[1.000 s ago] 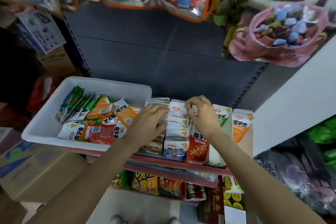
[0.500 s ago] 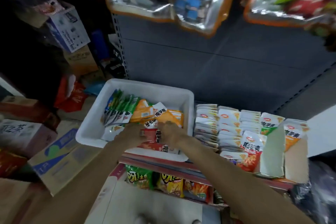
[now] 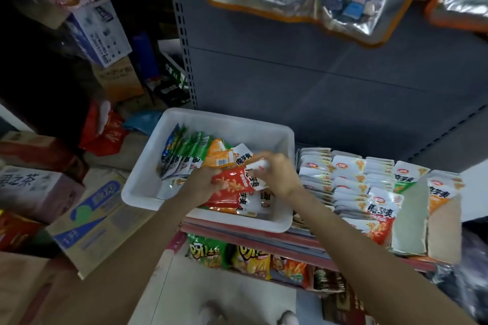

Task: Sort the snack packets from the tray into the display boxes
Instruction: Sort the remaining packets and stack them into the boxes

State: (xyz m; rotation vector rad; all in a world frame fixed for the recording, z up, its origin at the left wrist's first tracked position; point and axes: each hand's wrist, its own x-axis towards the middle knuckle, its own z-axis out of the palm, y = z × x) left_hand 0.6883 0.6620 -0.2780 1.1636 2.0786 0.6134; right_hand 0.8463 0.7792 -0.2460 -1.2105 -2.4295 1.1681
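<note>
both hands are now moved from the display boxes (image 3: 369, 187) back into the tray (image 3: 211, 119); red packets (image 3: 232, 185) are gripped by the left hand (image 3: 203, 185), a white-ended packet (image 3: 257, 165) is pinched by the right hand (image 3: 280, 174); another sorting round is judged begun

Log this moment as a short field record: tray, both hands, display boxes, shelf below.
tray: white tray, on the shelf's left end, holds green, orange and red packets
left hand: left hand grips the red packet
right hand: right hand pinches a white packet end
display boxes: display boxes right of the tray, packets in rows
shelf below: chip bags
</note>
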